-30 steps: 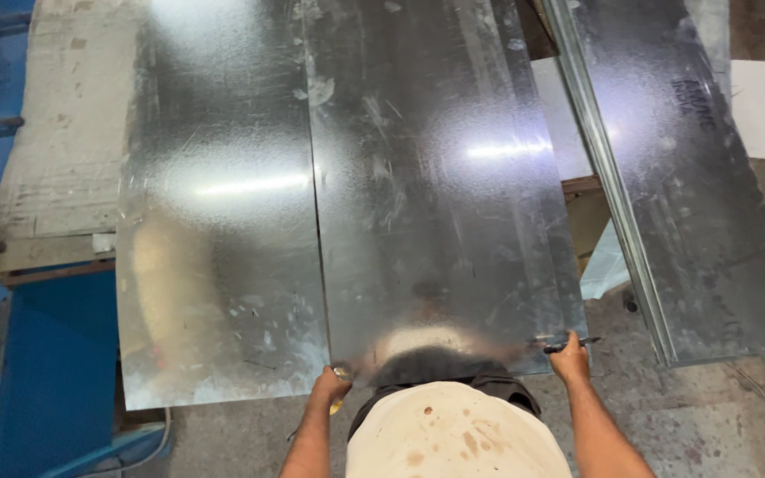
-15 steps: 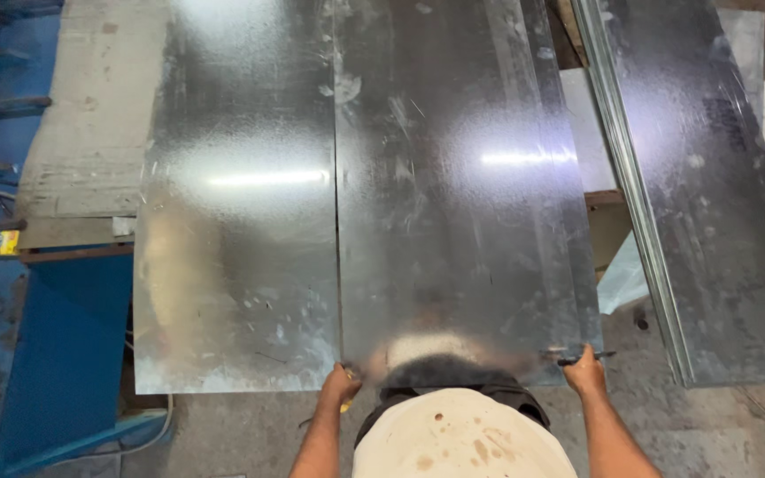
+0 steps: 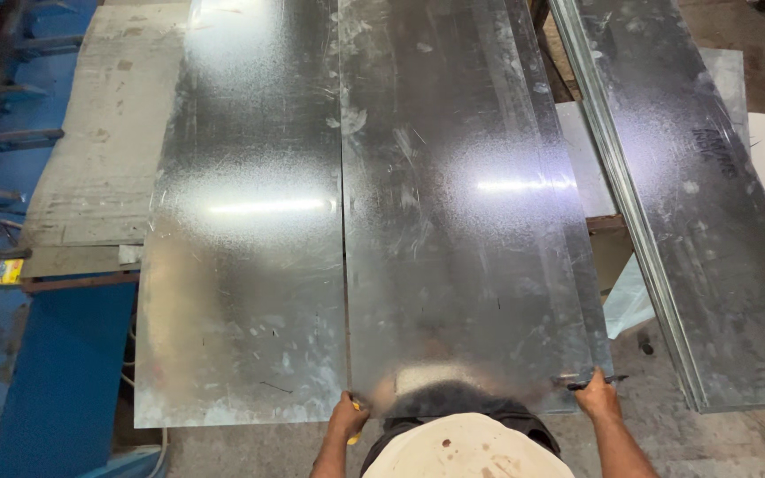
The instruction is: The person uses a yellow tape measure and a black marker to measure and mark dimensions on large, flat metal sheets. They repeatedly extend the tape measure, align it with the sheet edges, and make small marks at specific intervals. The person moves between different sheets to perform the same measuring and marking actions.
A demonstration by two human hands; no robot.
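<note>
Both hands grip the near edge of a long galvanized steel sheet (image 3: 462, 212): the left hand (image 3: 347, 416) has its fingers curled shut around the near left corner, with something small and yellow caught in the same grip, and the right hand (image 3: 597, 397) is closed over the near right corner. The sheet lies lengthwise on the workbench (image 3: 90, 168), its near end jutting past the bench's near edge, just beside a second galvanized sheet (image 3: 250, 230) along their shared seam. The bare fingers wrap a raw cut edge, so a slip could slice them; the overhanging, flexible end could sag, buckle or scrape the neighbouring sheet. A folded metal panel (image 3: 710, 221) leans near the right corner, well placed to snag.
</note>
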